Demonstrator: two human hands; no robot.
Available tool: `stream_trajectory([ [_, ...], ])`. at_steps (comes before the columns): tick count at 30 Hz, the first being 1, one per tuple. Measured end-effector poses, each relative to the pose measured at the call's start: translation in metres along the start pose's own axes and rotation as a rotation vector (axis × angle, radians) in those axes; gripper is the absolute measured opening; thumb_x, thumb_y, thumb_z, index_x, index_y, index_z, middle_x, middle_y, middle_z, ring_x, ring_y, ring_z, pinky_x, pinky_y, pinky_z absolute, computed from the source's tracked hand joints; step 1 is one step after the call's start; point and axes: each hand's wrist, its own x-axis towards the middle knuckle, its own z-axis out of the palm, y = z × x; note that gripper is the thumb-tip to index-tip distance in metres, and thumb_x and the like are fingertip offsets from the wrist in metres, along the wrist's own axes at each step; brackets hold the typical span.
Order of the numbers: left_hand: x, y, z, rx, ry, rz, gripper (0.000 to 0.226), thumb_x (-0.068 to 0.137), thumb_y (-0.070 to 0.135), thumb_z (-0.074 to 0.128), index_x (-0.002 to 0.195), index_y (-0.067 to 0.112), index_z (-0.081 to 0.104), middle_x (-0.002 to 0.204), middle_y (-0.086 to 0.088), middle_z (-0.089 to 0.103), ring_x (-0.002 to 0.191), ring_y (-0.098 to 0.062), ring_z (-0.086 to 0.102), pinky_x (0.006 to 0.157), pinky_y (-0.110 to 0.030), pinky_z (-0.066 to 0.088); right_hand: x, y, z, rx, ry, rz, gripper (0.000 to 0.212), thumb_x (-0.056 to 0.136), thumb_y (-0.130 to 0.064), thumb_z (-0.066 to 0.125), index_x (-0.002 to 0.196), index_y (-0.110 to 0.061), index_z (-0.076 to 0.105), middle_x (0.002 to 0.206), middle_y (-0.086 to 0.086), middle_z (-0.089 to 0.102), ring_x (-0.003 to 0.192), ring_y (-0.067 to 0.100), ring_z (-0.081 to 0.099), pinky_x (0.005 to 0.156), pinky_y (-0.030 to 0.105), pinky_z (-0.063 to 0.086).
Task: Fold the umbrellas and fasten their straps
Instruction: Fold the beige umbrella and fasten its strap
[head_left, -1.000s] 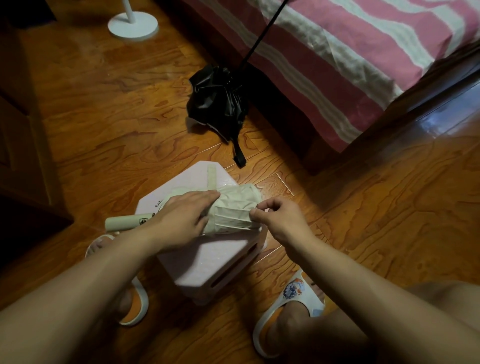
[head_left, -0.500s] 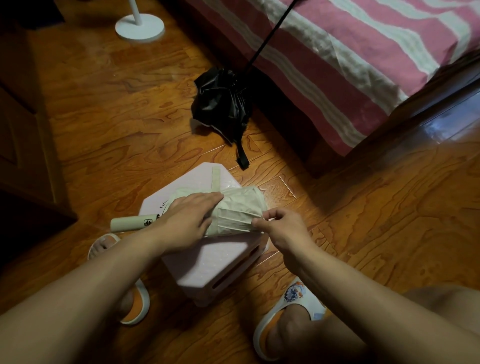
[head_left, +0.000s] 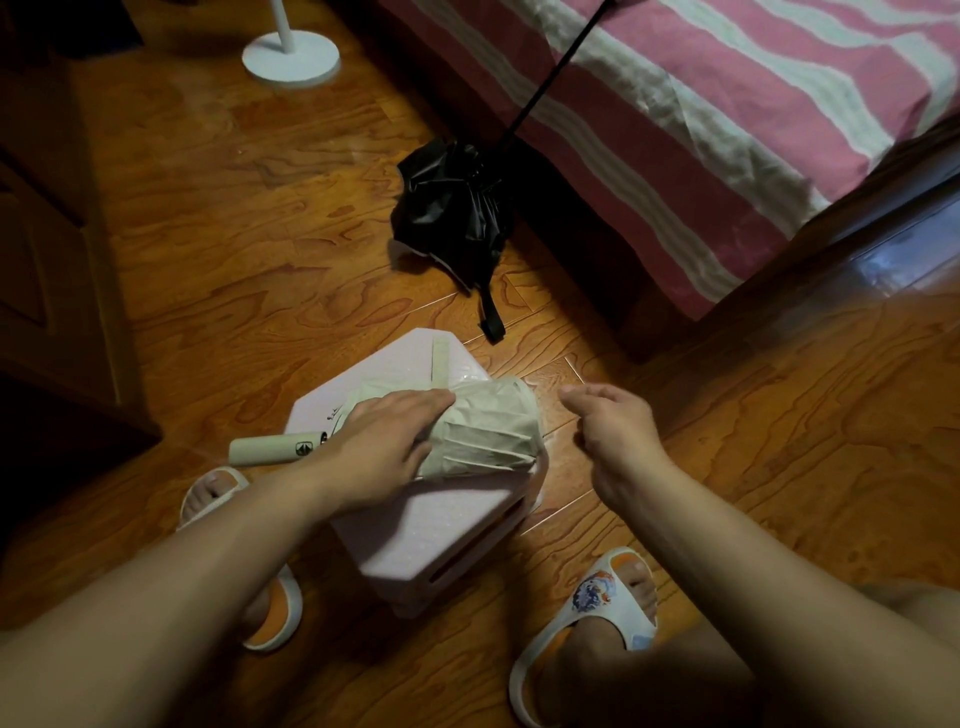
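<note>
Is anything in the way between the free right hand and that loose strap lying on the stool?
Nothing visible: the right hand hovers beside the beige umbrella, and the strap lies uncovered on the stool.

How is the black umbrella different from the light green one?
The black umbrella lies loose on the floor, shaft stretched out; the light green umbrella is bundled on the pink stool. The left hand presses the green one; nobody touches the black. Both straps hang unfastened.
</note>
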Motion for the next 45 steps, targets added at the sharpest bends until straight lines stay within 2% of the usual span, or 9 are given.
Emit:
stream_trajectory([
  [3, -0.002, 0.0, 0.001, -0.002, 0.017, 0.01, 0.062, 0.101, 0.025, 0.056, 0.157, 0.03, 0.031, 0.16, 0.007, 0.037, 0.147, -0.017, 0.032, 0.12, -0.041, 0.025, 0.002, -0.003, 0.007, -0.471, -0.083, -0.372, 0.007, 0.097, -0.027, 0.065, 0.092, -0.028, 0.069, 0.098, -0.005, 0.065, 0.097, 0.016, 0.06, 0.087, 0.04, 0.054],
  [6, -0.004, 0.001, 0.004, 0.002, 0.042, 0.02, 0.061, 0.101, 0.024, 0.056, 0.156, 0.03, 0.031, 0.16, 0.008, 0.036, 0.146, -0.016, 0.03, 0.119, -0.038, 0.022, 0.001, 0.002, 0.02, -0.685, -0.141, -0.396, 0.009, 0.091, -0.03, 0.073, 0.084, -0.03, 0.066, 0.087, -0.006, 0.061, 0.084, 0.015, 0.057, 0.076, 0.043, 0.055],
  [10, -0.014, 0.007, 0.012, 0.033, 0.12, 0.025, 0.06, 0.101, 0.022, 0.053, 0.157, 0.026, 0.032, 0.16, 0.005, 0.035, 0.147, -0.017, 0.029, 0.118, -0.04, 0.021, -0.001, 0.003, 0.025, -0.608, -0.128, -0.242, 0.011, 0.084, -0.024, 0.079, 0.088, -0.024, 0.069, 0.084, -0.005, 0.06, 0.082, 0.017, 0.058, 0.081, 0.051, 0.057],
  [16, -0.02, 0.005, 0.02, 0.068, 0.153, 0.042, 0.058, 0.102, 0.025, 0.049, 0.157, 0.027, 0.03, 0.16, 0.006, 0.036, 0.147, -0.017, 0.03, 0.119, -0.042, 0.022, -0.016, -0.006, 0.025, -0.32, -0.182, -0.07, 0.027, 0.088, -0.014, 0.077, 0.112, -0.014, 0.067, 0.091, -0.002, 0.06, 0.078, 0.009, 0.059, 0.071, 0.029, 0.058],
  [21, -0.017, 0.008, 0.016, 0.051, 0.146, 0.039, 0.059, 0.101, 0.022, 0.051, 0.157, 0.028, 0.031, 0.16, 0.009, 0.035, 0.146, -0.014, 0.028, 0.117, -0.037, 0.018, -0.012, -0.018, 0.035, -0.306, -0.144, 0.045, 0.014, 0.087, -0.013, 0.078, 0.094, -0.006, 0.067, 0.085, 0.006, 0.065, 0.072, 0.013, 0.058, 0.056, 0.028, 0.049],
  [27, -0.018, 0.007, 0.014, 0.047, 0.125, 0.046, 0.06, 0.101, 0.022, 0.051, 0.157, 0.029, 0.03, 0.161, 0.01, 0.032, 0.148, -0.014, 0.026, 0.118, -0.037, 0.017, 0.001, -0.02, 0.048, -0.893, -0.063, -0.118, 0.027, 0.083, -0.042, 0.076, 0.081, -0.015, 0.071, 0.084, 0.004, 0.07, 0.081, 0.023, 0.067, 0.078, 0.046, 0.061],
  [33, -0.015, 0.008, 0.011, 0.034, 0.115, 0.031, 0.061, 0.102, 0.021, 0.051, 0.158, 0.028, 0.029, 0.162, 0.009, 0.031, 0.148, -0.013, 0.025, 0.118, -0.038, 0.017, -0.005, -0.016, 0.052, -0.592, -0.023, -0.125, 0.013, 0.08, -0.018, 0.079, 0.073, -0.02, 0.068, 0.083, 0.001, 0.068, 0.087, 0.024, 0.065, 0.079, 0.053, 0.06],
  [41, -0.014, 0.009, 0.009, 0.013, 0.104, 0.032, 0.061, 0.1, 0.02, 0.053, 0.157, 0.027, 0.031, 0.162, 0.008, 0.032, 0.147, -0.015, 0.025, 0.118, -0.038, 0.017, -0.015, -0.008, 0.044, -0.756, 0.061, -0.351, 0.017, 0.085, -0.034, 0.078, 0.078, -0.025, 0.065, 0.084, -0.011, 0.063, 0.09, 0.017, 0.06, 0.079, 0.046, 0.057],
  [45, -0.014, 0.008, 0.009, 0.017, 0.088, 0.024, 0.061, 0.101, 0.022, 0.051, 0.158, 0.029, 0.029, 0.163, 0.01, 0.03, 0.148, -0.013, 0.023, 0.119, -0.037, 0.016, -0.018, -0.018, 0.041, -0.624, 0.001, -0.174, 0.022, 0.081, -0.018, 0.081, 0.095, -0.023, 0.064, 0.09, -0.003, 0.061, 0.082, 0.018, 0.06, 0.076, 0.047, 0.059],
])
